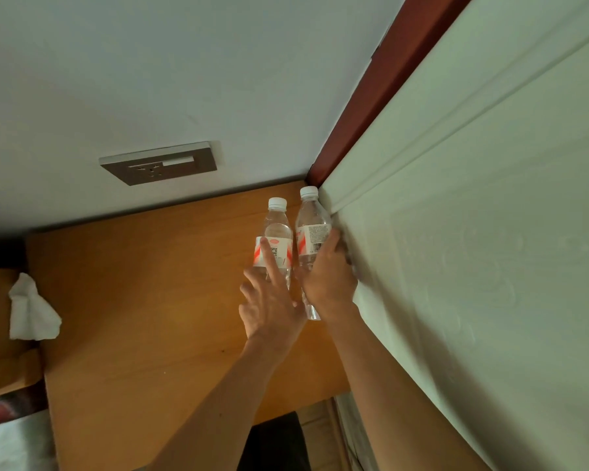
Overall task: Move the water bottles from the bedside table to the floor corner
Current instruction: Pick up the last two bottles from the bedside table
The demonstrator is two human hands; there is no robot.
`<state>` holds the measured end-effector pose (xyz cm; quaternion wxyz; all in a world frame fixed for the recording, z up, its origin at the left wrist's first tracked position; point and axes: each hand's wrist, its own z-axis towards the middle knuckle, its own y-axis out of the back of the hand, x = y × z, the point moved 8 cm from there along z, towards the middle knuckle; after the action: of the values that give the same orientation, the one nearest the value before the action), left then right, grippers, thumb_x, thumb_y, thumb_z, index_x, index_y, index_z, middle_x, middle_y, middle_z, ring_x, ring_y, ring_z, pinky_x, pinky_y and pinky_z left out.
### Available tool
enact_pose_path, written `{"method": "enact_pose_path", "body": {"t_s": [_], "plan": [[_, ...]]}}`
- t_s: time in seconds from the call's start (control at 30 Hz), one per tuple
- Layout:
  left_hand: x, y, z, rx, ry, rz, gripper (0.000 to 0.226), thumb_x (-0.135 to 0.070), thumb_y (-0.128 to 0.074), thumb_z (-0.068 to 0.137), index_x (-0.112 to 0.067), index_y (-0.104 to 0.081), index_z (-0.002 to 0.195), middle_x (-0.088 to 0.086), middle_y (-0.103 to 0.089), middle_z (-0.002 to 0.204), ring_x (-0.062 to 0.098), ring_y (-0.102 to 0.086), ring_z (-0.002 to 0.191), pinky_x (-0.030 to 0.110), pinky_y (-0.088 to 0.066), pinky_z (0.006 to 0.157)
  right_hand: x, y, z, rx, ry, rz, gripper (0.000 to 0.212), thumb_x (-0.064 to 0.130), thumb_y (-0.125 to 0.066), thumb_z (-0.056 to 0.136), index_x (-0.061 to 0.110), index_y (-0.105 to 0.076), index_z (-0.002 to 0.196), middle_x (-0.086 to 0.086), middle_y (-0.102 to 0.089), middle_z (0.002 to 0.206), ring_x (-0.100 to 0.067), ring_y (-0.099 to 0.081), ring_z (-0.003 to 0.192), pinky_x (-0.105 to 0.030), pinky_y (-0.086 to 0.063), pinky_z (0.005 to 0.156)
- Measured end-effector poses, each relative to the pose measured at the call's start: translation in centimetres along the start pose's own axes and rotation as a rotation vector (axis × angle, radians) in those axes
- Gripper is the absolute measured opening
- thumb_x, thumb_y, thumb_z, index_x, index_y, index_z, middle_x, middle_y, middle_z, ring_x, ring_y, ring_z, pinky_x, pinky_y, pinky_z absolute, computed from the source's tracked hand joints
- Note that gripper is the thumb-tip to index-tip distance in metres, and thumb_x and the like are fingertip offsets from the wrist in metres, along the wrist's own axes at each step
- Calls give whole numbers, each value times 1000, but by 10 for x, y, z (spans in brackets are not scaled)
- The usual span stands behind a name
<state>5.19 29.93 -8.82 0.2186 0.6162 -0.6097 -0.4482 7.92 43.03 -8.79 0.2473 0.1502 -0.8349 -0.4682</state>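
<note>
Two water bottles, upright, far right corner of wooden bedside table (133,283).
- Left bottle (275,229): left hand (269,307) spread wide, forefinger touching the label.
- Right bottle (312,229): gripped by right hand (330,280), against white bed (490,232).
- Wall socket (159,163) beyond.
- Tissue (31,309) far left.

Two small clear plastic water bottles stand cap-up on the orange-brown wooden bedside table (133,283), toward the 1 o'clock corner of its top. Each has a white screw cap and a white label band round the middle. The left bottle (275,232) shows red diagonal stripes on its label. The right bottle (312,229), at the left one's 2 o'clock and just beside it, turns fine print and a barcode this way. Their lower parts are partly hidden.
</note>
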Motion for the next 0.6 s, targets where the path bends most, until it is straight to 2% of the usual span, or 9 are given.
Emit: {"method": "enact_pose_path", "body": {"t_s": [0.13,0.27,0.37,0.47,0.6], "plan": [[1,1,1,12,-20,-67,111,-58,-60,85,-27,27,148,17,-37,135,30,-52,113,40,-54,78,-3,4,-2,4,-15,41,90,55,-68,83,17,-18,147,-9,-51,138,-30,-58,120,-44,-54,93],[17,6,3,77,-72,-219,114,-56,-63,81,-33,25,148,15,-39,135,30,-55,111,40,-56,78,1,17,-9,-18,9,162,86,45,-73,81,20,-21,146,-6,-54,132,-29,-62,113,-44,-56,89],[36,15,0,74,-96,-305,112,-46,-66,82,-41,26,145,12,-47,136,28,-63,102,42,-60,69,9,34,-17,-36,47,237,83,39,-74,82,24,-22,145,-3,-54,130,-24,-63,110,-40,-56,87],[58,23,-9,118,-52,-390,111,-38,-70,82,-39,21,147,7,-55,134,19,-69,88,35,-61,59,18,48,-29,-5,72,298,79,38,-74,83,27,-24,143,0,-54,127,-19,-64,108,-39,-57,87],[81,44,-31,164,25,-550,105,-30,-72,83,-31,6,153,2,-57,134,23,-68,96,39,-61,69,30,65,-49,47,103,364,78,42,-74,81,33,-24,140,4,-55,127,-16,-64,107,-44,-58,88]]}}
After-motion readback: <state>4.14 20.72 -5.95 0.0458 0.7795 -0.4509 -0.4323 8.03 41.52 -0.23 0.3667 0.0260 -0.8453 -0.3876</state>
